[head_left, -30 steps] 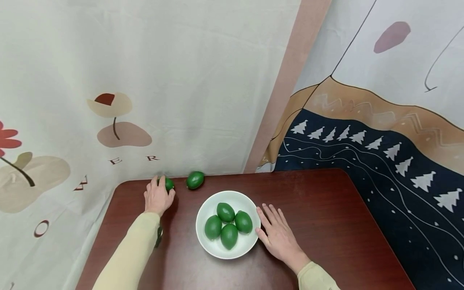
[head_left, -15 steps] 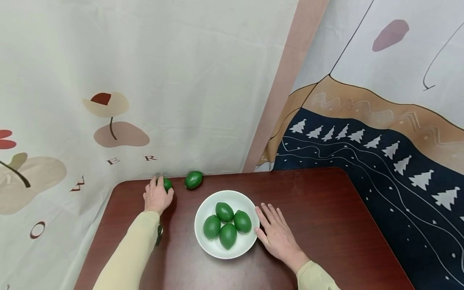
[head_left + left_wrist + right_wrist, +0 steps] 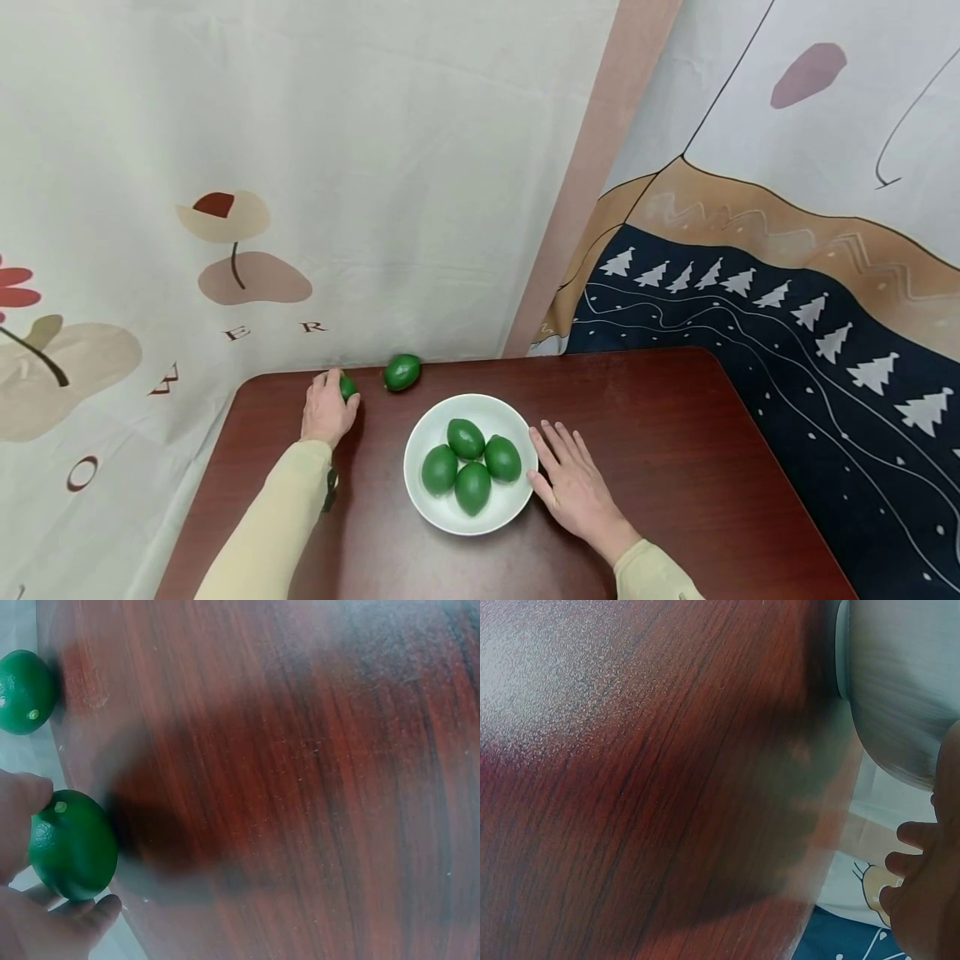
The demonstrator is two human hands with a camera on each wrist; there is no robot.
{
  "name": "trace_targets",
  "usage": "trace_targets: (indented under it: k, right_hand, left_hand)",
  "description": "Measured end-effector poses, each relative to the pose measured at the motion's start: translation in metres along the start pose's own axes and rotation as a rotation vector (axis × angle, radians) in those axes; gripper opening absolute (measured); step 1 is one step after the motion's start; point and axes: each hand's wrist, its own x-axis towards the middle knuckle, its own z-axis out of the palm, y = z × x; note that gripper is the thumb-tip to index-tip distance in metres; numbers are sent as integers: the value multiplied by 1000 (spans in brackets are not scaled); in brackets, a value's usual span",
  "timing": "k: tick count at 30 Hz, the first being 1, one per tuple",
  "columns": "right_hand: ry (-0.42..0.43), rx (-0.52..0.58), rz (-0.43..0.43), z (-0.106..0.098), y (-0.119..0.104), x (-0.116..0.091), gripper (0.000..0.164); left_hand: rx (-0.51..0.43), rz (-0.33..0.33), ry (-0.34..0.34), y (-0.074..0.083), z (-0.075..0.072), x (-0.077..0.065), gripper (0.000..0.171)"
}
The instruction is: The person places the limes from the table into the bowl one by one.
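Observation:
At the table's far left edge, my left hand (image 3: 327,408) grips a green lime (image 3: 73,844). In the left wrist view its thumb lies at one side of the fruit and the fingers curl round the other. A second lime (image 3: 402,372) lies just to the right by the far edge. Several more limes (image 3: 472,488) sit in a white bowl (image 3: 502,510) at mid-table. My right hand (image 3: 577,492) has its fingers spread, with thumb and index finger at the bowl's right rim. The bowl's outer wall (image 3: 900,682) shows beside that hand in the right wrist view.
The dark red-brown wooden table (image 3: 675,433) has rounded far corners. A pale printed curtain (image 3: 420,208) hangs right behind its far edge, and a navy cloth with white trees (image 3: 738,283) hangs along the right side.
My left fingers have closed further round the lime and drawn back slightly, with the lime shifting a little towards me. The right hand and the bowl stay put.

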Motion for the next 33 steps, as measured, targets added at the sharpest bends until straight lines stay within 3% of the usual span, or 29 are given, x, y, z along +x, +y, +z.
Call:
trace_targets:
  k: [4, 10, 15, 33]
  right_hand:
    - [-16, 14, 5, -1, -1, 1, 63]
    - [-3, 11, 2, 0, -1, 1, 62]
    - [1, 4, 6, 0, 0, 0, 63]
    - [5, 2, 3, 2, 0, -1, 63]
  left_hand:
    - [2, 12, 3, 0, 0, -2, 47]
    - [48, 47, -2, 0, -2, -4, 60]
    - [65, 75, 8, 0, -3, -4, 61]
    - [52, 119, 10, 0, 0, -20, 67]
